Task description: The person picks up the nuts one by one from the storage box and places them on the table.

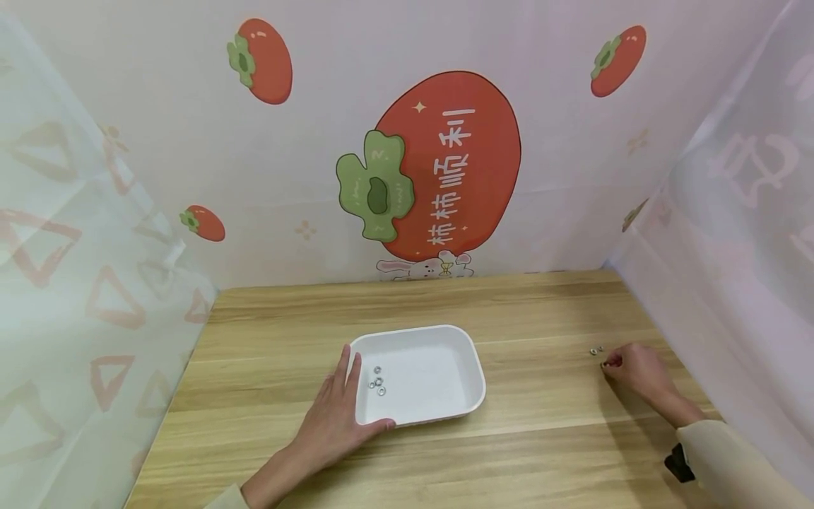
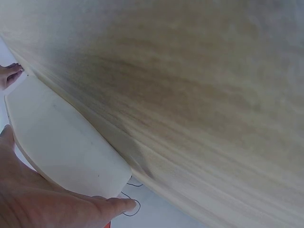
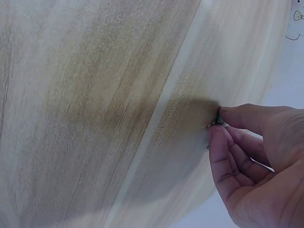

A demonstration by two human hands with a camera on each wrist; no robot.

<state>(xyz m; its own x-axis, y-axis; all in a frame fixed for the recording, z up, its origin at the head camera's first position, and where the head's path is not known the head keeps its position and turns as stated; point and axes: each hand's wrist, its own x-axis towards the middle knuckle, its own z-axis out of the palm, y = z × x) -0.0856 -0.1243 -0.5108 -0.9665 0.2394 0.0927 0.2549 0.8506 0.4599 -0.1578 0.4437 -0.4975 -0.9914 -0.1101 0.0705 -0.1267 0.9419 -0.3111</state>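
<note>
A white rectangular tray (image 1: 420,375) sits on the wooden table, with several small metal nuts (image 1: 379,382) near its left end. My left hand (image 1: 331,417) rests against the tray's left side, fingers straight along the rim and thumb at the front edge. In the left wrist view, that hand (image 2: 52,199) lies along the tray's outer wall (image 2: 66,142). Far to the right, my right hand (image 1: 639,371) pinches a small metal nut (image 3: 220,119) between thumb and fingertips, low over the table; the fingers hide most of it. Two small nuts (image 1: 594,351) lie just beyond those fingertips.
The wooden table (image 1: 534,438) ends at a printed cloth backdrop (image 1: 547,233) behind. Pale cloth hangs on the left and right sides, the right one (image 1: 718,318) close to my right arm. A black strap piece (image 1: 679,464) shows at the right wrist.
</note>
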